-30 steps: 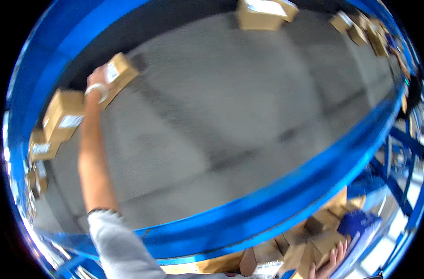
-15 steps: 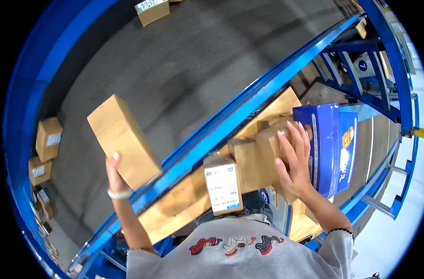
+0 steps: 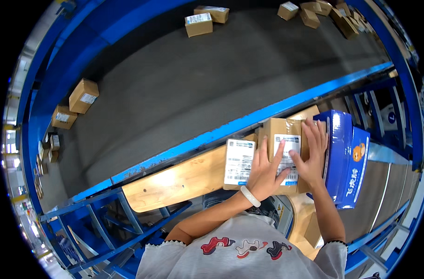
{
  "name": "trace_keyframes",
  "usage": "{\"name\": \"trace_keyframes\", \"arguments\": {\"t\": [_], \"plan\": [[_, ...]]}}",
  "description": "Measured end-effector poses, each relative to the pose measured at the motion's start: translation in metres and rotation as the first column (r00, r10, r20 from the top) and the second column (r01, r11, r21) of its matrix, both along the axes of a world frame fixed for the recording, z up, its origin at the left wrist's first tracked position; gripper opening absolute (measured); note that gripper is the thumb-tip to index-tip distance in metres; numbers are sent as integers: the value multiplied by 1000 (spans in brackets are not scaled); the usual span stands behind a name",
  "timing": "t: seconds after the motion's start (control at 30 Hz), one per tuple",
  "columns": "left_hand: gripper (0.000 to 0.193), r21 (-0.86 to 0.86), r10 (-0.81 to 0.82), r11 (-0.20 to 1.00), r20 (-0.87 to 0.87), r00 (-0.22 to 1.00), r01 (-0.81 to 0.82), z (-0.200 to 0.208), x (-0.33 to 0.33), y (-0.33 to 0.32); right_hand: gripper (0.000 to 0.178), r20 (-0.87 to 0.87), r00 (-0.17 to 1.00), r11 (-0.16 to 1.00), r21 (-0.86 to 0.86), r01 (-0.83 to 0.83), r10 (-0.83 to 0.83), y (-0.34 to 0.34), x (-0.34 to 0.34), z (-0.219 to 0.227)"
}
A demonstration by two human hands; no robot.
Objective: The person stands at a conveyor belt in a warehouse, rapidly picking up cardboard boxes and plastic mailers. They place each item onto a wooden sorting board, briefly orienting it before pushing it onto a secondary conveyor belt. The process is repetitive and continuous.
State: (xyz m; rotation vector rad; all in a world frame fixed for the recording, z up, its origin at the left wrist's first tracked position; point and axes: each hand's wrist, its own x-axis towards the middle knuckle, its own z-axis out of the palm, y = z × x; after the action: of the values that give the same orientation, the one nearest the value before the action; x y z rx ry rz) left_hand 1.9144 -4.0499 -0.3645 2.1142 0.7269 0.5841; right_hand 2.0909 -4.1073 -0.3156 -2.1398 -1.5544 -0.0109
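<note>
Several brown cardboard boxes stand together on a wooden ledge in front of me. My left hand lies with its fingers apart on the front of a labelled cardboard box. Over that box's right side and the brown box next to it spreads my right hand, its fingers stretched toward the blue box. Neither hand is closed round a box. Another cardboard box with a white label stands just left of my left hand. The hands hide parts of the middle label.
Beyond a blue rail runs a wide dark conveyor belt. Boxes lie along its far rim, including a carton at the left. The wooden ledge extends left, above blue metal framework.
My left hand has moved right from the rail to the grouped boxes, and the long box it held is no longer in it. The view has turned; a label now shows on the middle box.
</note>
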Motion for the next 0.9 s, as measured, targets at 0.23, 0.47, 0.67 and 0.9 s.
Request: {"name": "trace_keyframes", "arguments": {"t": [0.23,0.47,0.67,0.9], "plan": [[69,-60,-30,997,127,991,38,-11,-97,132,72,-27,1000,1000,-5,-16,16,26,8,16],[77,153,242,967,-325,914,-202,-144,-195,424,85,-302,943,990,79,-119,138,276,63,35],[119,219,311,950,-678,666,-221,-192,-139,697,120,-125,989,941,-316,-117,81,563,112,-119],[134,434,353,897,-580,734,-89,-211,6,873,128,-32,997,962,-263,-78,72,813,115,-247]]}}
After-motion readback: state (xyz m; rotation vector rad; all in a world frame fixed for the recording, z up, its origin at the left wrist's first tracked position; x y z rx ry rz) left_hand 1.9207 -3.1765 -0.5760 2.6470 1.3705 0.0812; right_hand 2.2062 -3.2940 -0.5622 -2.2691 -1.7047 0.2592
